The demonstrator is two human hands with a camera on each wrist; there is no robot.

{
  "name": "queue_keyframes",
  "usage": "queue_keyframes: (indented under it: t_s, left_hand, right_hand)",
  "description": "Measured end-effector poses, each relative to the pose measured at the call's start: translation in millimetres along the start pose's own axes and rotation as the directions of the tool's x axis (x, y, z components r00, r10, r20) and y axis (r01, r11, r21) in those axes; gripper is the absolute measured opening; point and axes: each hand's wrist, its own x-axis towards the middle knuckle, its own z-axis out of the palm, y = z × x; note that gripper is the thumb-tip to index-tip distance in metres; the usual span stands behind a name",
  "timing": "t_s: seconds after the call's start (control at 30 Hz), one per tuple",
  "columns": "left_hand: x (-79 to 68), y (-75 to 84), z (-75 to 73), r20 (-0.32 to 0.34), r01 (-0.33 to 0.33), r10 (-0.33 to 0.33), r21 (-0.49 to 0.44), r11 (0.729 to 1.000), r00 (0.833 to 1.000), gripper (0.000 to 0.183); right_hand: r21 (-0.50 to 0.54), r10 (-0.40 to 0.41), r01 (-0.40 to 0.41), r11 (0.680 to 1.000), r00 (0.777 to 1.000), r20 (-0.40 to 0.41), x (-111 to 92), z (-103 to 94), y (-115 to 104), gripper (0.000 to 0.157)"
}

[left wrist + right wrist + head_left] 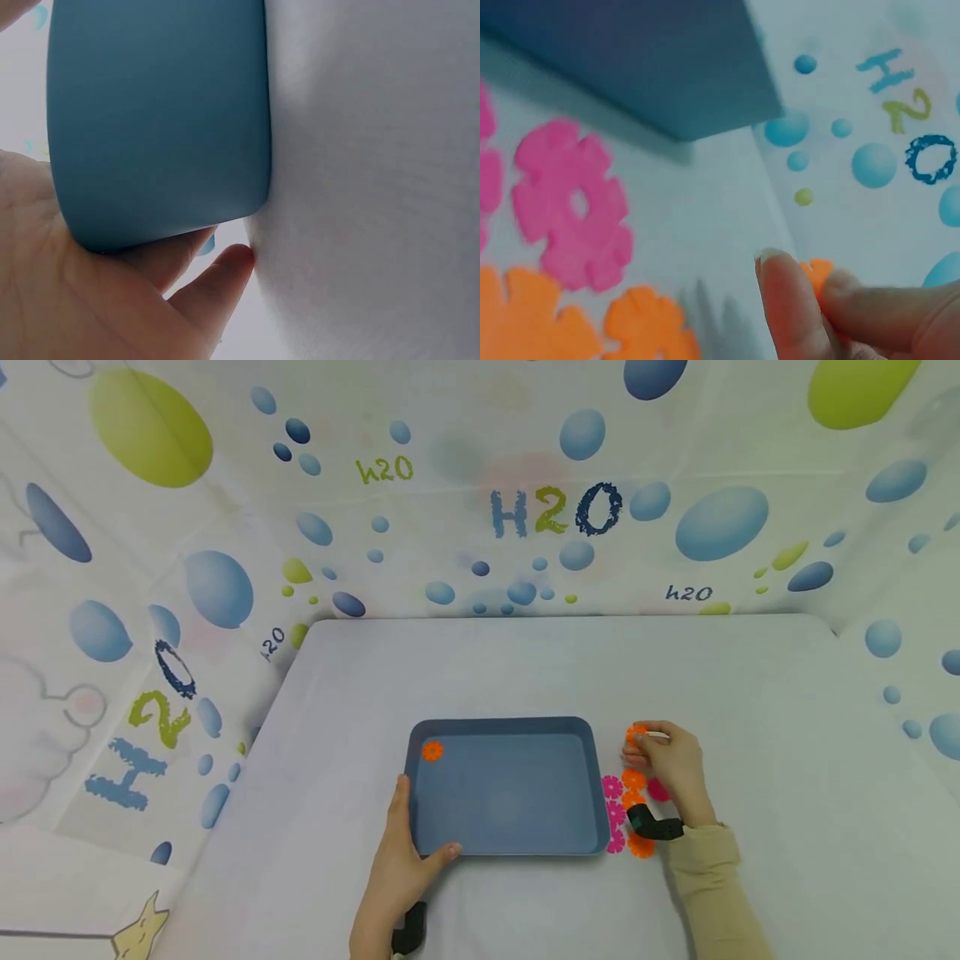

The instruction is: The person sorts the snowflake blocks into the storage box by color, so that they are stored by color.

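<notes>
A pale grey-white cloth-covered counter [525,668] runs back to a printed backdrop wall [480,485] of white fabric, dotted with blue bubbles and lime-green ovals. On it, large "H2O" lettering [555,510] in blue, green and navy stands well beyond the grip, straight ahead. A smaller navy "h2o" mark [688,593] sits lower, off to the right. The same pattern wraps the left side wall [112,652], far left of the grip, with a yellow star-shaped print [142,931] at its lower edge.
</notes>
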Motion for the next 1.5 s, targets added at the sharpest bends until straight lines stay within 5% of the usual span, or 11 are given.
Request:
queue_keyframes:
  t_s: [0.3, 0.6, 0.7, 1.0, 1.5]
  left_hand:
    - [-1.3, -2.2, -0.6, -0.007, -0.013, 0.013, 0.000, 1.000, 1.000, 0.119]
    - [-0.1, -0.7, -2.5, -0.004, -0.011, 0.011, -0.011, 1.000, 1.000, 0.119]
    - [-0.1, -0.2, -3.1, -0.010, -0.019, 0.019, -0.016, 1.000, 1.000, 0.118]
    - [-0.7, 0.1, -1.1, -0.031, -0.060, 0.059, -0.031, 0.998, 0.998, 0.115]
    - [-1.0, 1.9, 0.6, -0.039, -0.041, 0.040, -0.040, 0.998, 0.998, 0.114]
  right_hand:
    - [0.197, -0.082, 0.057, 0.979, 0.989, 0.123, -2, 19.5, -34, 0.049]
    - [0.193, -0.186, 0.126, 0.973, 0.925, 0.332, -1, 91.8, -75, 0.034]
    - [0.176, -0.163, 0.100, 0.979, 0.903, 0.396, -1, 120.7, -80, 0.029]
    - [0.074, -0.005, -0.030, 0.997, 0.905, 0.425, 2, 187.8, -62, 0.026]
    - [-0.085, 0.050, -0.016, 0.996, 0.912, 0.407, 4, 198.3, -56, 0.024]
